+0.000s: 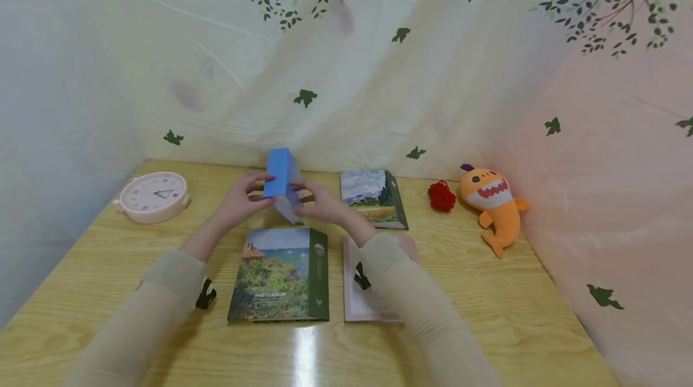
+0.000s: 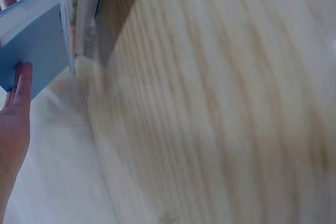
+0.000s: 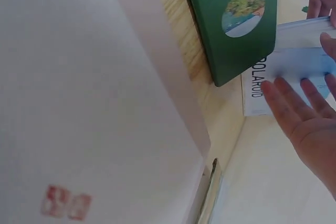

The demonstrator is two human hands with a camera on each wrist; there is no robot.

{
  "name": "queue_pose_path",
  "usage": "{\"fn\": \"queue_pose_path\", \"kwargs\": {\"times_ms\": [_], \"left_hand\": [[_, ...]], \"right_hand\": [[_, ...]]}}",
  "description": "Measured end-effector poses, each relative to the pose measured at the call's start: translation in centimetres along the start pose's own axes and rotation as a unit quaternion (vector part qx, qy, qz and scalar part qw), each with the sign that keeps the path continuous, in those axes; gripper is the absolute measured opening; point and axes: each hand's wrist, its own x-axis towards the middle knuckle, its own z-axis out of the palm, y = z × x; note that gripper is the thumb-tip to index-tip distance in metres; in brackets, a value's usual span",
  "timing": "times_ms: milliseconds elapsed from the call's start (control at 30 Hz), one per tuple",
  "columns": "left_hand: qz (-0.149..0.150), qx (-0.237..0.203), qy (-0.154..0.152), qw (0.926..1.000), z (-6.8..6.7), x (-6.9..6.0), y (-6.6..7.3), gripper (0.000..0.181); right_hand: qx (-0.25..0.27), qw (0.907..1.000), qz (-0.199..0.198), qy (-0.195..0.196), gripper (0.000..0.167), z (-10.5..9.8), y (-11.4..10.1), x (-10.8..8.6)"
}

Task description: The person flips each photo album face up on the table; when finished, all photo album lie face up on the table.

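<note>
Working over a wooden table across the lower frame, bearing a photo album at lower centre, a pink book to its right, partly under a sleeve, and a landscape-covered album beyond. Flanked by an orange shark toy far right and a pink clock far left. Holding a blue book near centre, between left hand and right hand, both half-open, fingers bent against opposite sides. Near the toy, red yarn.

Blue POLAROID object, green-spined landscape-print album, red yarn, orange shark
</note>
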Motion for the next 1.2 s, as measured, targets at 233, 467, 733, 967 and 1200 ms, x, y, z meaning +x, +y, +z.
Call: {"fn": "queue_pose_path", "kwargs": {"times_ms": [233, 467, 733, 967, 1200], "left_hand": [[0.016, 0.017, -0.005, 0.9997, -0.6, -0.4, -1.1, 0.047], [0.026, 0.067, -0.021, 0.9972, -0.9, -0.9, -1.6, 0.044], [-0.004, 0.131, -0.070, 0.9889, -1.4, -0.7, -2.3, 0.060], [-0.009, 0.143, -0.113, 0.9832, -1.7, -0.4, -2.4, 0.067], [-0.016, 0.190, -0.153, 0.9696, -1.8, -0.9, -2.4, 0.063]], "right_hand": [[-0.058, 0.9980, -0.006, -0.025, 0.057, 0.0, 0.6, -0.3], [-0.158, 0.9856, 0.011, -0.059, 0.049, -0.1, 0.8, -0.1], [-0.230, 0.9699, 0.003, -0.081, 0.045, -0.4, 1.9, 0.0], [-0.256, 0.9622, -0.008, -0.092, 0.042, -0.8, 2.1, -0.3], [-0.283, 0.9522, -0.027, -0.113, 0.042, -0.8, 2.3, -0.4]]}}
